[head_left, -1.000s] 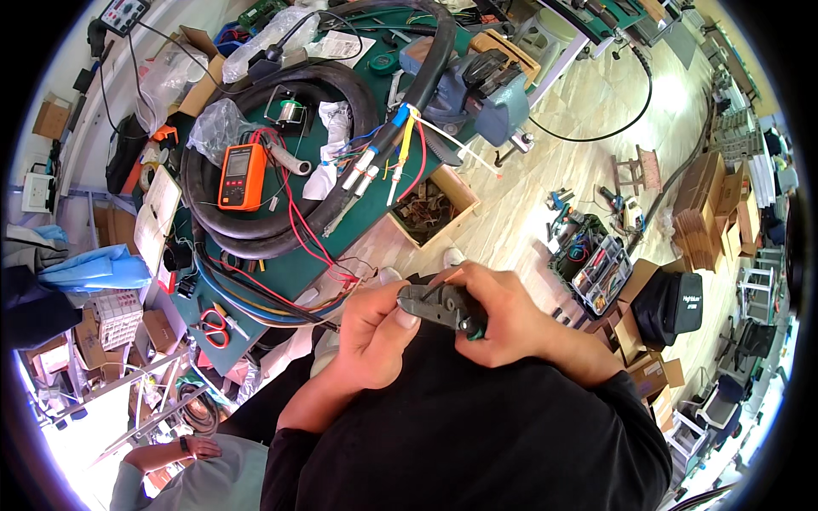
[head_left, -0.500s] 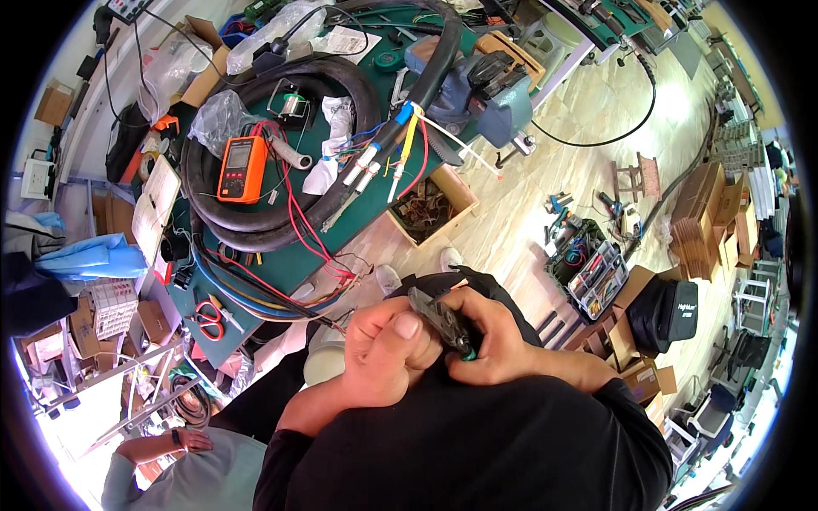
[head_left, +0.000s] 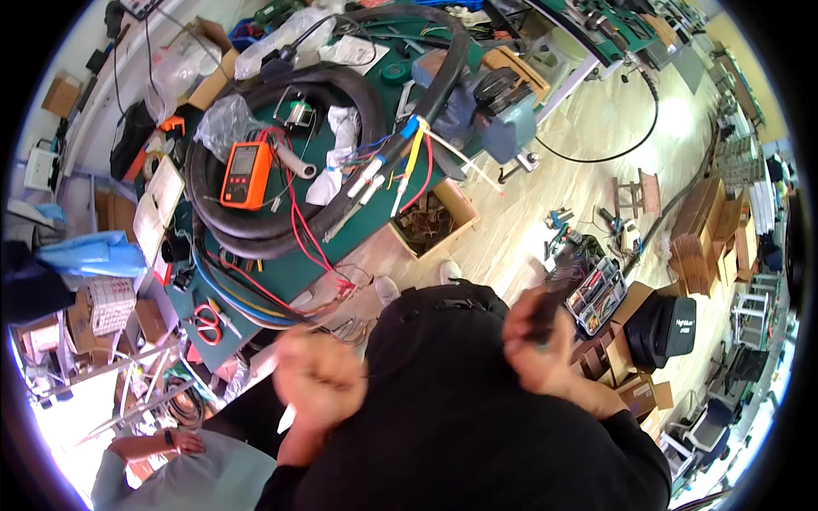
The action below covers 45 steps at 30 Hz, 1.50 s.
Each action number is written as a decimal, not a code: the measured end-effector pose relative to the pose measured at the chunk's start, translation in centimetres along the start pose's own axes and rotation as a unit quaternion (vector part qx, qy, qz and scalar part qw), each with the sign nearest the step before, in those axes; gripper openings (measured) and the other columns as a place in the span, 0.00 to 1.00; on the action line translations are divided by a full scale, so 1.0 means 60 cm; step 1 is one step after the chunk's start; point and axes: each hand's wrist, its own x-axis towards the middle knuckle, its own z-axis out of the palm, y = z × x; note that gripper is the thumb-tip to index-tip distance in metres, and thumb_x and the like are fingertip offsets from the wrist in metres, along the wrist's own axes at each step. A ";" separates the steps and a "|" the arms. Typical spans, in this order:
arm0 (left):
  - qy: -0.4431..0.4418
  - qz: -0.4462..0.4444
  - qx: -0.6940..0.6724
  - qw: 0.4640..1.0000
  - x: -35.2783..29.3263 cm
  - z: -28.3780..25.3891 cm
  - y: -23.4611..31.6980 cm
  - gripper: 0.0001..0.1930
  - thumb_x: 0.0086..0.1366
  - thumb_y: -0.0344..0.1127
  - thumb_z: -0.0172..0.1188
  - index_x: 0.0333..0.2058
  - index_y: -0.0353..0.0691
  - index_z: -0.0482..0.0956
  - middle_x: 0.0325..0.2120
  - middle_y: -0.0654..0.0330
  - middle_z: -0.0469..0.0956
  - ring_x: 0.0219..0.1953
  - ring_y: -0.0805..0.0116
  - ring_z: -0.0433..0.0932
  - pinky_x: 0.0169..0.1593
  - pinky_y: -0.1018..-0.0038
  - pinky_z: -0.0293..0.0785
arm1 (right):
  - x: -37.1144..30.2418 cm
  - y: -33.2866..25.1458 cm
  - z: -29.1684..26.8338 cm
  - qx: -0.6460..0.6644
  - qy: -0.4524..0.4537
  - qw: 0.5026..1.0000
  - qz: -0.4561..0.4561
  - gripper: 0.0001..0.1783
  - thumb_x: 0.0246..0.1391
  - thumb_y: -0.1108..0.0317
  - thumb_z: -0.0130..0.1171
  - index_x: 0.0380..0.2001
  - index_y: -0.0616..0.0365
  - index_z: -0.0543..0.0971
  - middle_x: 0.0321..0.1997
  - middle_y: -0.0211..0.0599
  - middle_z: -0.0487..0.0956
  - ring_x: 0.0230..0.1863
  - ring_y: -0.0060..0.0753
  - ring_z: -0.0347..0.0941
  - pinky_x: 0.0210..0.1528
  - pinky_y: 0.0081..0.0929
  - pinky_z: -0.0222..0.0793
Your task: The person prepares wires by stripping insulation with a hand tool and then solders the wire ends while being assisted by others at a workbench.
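My right hand (head_left: 538, 345) is closed round dark pliers (head_left: 550, 305), whose outline is smeared by motion. It is over the right side of my lap, with the tool's head pointing up and away from me. My left hand (head_left: 319, 379) is curled closed to the left of my lap, also blurred. Whatever is in its fingers, if anything, is hidden. Between the hands lies the dark cloth of my clothing. Beyond my left hand, red test leads (head_left: 311, 243) and loose wires hang at the edge of the green bench (head_left: 362, 247).
A thick black cable coil (head_left: 200, 204) surrounds an orange multimeter (head_left: 247, 175). A vise (head_left: 507, 119) is at the bench's right end, above a wooden scrap box (head_left: 464, 209). At right are a toolbox (head_left: 596, 294) and black bag (head_left: 660, 328). Another person's arm (head_left: 141, 447) shows lower left.
My hands were together over my lap, with the pliers between them. Now they are apart: the left has gone left, and the right has moved right with the pliers.
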 end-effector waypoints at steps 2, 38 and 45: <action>-0.037 0.002 -0.007 0.999 0.017 0.005 -0.009 0.20 0.70 0.44 0.48 0.19 0.47 0.57 0.11 0.69 0.51 0.14 0.77 0.48 0.19 0.76 0.45 | 0.008 0.002 0.068 -0.259 -0.109 0.954 -0.104 0.12 0.46 0.72 0.54 0.37 0.55 0.71 0.32 0.27 0.69 0.29 0.21 0.66 0.29 0.19 0.63; 0.367 0.196 0.114 0.902 -0.141 -0.249 0.133 0.14 0.73 0.38 0.46 0.41 0.32 0.75 0.17 0.68 0.65 0.19 0.81 0.63 0.22 0.82 0.60 | 0.147 0.727 0.096 -0.704 -0.541 0.328 -0.324 0.31 0.56 0.64 0.59 0.58 0.67 0.65 0.61 0.53 0.67 0.62 0.49 0.64 0.64 0.38 0.60; 0.267 0.276 0.291 0.876 -0.031 -0.279 0.141 0.14 0.70 0.37 0.52 0.41 0.31 0.79 0.51 0.56 0.70 0.48 0.70 0.71 0.52 0.72 0.66 | 0.025 0.527 0.211 -0.487 -0.573 0.606 0.258 0.23 0.63 0.62 0.54 0.58 0.60 0.67 0.54 0.37 0.74 0.53 0.28 0.72 0.56 0.28 0.67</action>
